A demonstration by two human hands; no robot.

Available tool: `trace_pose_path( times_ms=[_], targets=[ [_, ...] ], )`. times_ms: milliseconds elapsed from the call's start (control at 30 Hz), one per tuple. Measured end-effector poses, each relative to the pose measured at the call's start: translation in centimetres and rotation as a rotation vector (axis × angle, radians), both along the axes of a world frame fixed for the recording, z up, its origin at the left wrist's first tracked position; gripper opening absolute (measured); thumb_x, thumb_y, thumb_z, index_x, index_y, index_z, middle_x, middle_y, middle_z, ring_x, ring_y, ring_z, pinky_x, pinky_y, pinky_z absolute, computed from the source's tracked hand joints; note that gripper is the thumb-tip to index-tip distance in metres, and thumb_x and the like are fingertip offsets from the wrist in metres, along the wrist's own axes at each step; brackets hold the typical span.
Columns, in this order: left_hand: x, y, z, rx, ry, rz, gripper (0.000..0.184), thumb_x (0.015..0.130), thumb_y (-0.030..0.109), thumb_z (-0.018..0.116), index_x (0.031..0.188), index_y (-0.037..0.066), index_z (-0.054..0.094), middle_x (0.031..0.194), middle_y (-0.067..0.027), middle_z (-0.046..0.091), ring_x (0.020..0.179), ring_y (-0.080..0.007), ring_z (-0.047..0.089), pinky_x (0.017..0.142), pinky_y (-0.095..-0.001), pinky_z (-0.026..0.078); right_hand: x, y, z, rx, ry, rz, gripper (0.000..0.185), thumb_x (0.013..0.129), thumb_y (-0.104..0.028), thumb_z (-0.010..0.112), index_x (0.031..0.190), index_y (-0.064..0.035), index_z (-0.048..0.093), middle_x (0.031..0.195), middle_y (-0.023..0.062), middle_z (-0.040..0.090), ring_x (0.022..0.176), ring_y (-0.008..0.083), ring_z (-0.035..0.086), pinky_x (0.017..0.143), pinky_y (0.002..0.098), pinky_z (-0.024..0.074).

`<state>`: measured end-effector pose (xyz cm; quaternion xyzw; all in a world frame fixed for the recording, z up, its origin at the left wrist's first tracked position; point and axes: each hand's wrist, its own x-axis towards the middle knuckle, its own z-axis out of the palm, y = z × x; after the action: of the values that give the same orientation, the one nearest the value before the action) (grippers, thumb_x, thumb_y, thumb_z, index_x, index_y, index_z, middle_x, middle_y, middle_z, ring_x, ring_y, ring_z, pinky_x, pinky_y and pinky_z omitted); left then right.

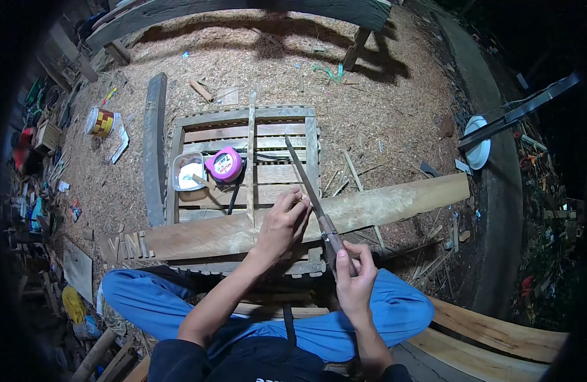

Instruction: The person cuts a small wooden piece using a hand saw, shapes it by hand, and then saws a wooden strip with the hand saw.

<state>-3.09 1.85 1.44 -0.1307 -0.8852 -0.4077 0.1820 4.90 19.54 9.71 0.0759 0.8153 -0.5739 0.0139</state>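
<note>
My right hand (356,280) is closed round the handle of a long narrow-bladed tool (304,172); its dark blade points away from me and its exact kind is unclear. Beside the blade, the bent fingers of my left hand (284,219) are pinched together near a small pale bit I cannot make out. Both hands are over a long wooden plank (395,202) lying crosswise before my knees. Several short wood pieces (133,246) rest on its left end. Beyond it, a pink tape measure (227,164) and a plastic tub (189,172) with white contents sit on a slatted wooden platform (311,137).
A thin wood strip (251,149) lies lengthwise over the platform. To its left is a grey beam (155,146), with a yellow-and-red labelled jar (99,122) farther off. A heavy wooden bench (242,14) stands at the back. Shavings cover the ground; a white dish (477,153) is at right.
</note>
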Motion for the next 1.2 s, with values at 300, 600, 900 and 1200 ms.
trace_pose_path(
  times_ms=[300, 600, 900, 1200],
  targets=[
    [0.1, 0.0, -0.4, -0.006, -0.008, -0.032, 0.028, 0.090, 0.003, 0.069, 0.117, 0.000, 0.067, 0.118, -0.0192, 0.063, 0.123, -0.0374, 0.059, 0.096, -0.0440, 0.054, -0.2, -0.8, 1.3, 0.081, -0.041, -0.003, 0.018, 0.103, -0.014, 0.062, 0.110, 0.0025, 0.060, 0.067, 0.0083, 0.064, 0.061, 0.0053, 0.058, 0.051, 0.0277, 0.0430],
    [-0.4, -0.2, -0.6, 0.002, -0.009, -0.033, 0.024, 0.088, 0.003, 0.072, 0.111, -0.003, 0.067, 0.111, -0.0191, 0.062, 0.118, -0.0377, 0.060, 0.094, -0.0435, 0.054, -0.5, -1.0, 1.4, 0.009, -0.024, -0.020, 0.020, 0.103, -0.015, 0.062, 0.110, 0.0034, 0.059, 0.071, 0.0085, 0.067, 0.064, 0.0055, 0.059, 0.053, 0.0268, 0.0438],
    [-0.2, -0.1, -0.6, -0.025, -0.028, -0.049, 0.032, 0.085, 0.003, 0.070, 0.116, -0.002, 0.066, 0.118, -0.0179, 0.061, 0.121, -0.0359, 0.058, 0.096, -0.0426, 0.054, -0.6, -1.0, 3.1, 0.035, -0.033, -0.009, 0.015, 0.105, -0.014, 0.060, 0.109, 0.0004, 0.058, 0.071, -0.0034, 0.056, 0.061, 0.0003, 0.048, 0.049, 0.0199, 0.0329],
    [-0.2, 0.0, 0.0, 0.049, -0.078, -0.042, 0.019, 0.091, 0.005, 0.070, 0.108, -0.003, 0.067, 0.110, -0.0175, 0.063, 0.107, -0.0354, 0.063, 0.089, -0.0426, 0.054, -0.9, -1.0, 3.6, 0.138, -0.051, -0.003, 0.021, 0.104, -0.018, 0.060, 0.111, 0.0024, 0.058, 0.068, 0.0062, 0.062, 0.064, 0.0042, 0.054, 0.053, 0.0277, 0.0412]
  ],
)
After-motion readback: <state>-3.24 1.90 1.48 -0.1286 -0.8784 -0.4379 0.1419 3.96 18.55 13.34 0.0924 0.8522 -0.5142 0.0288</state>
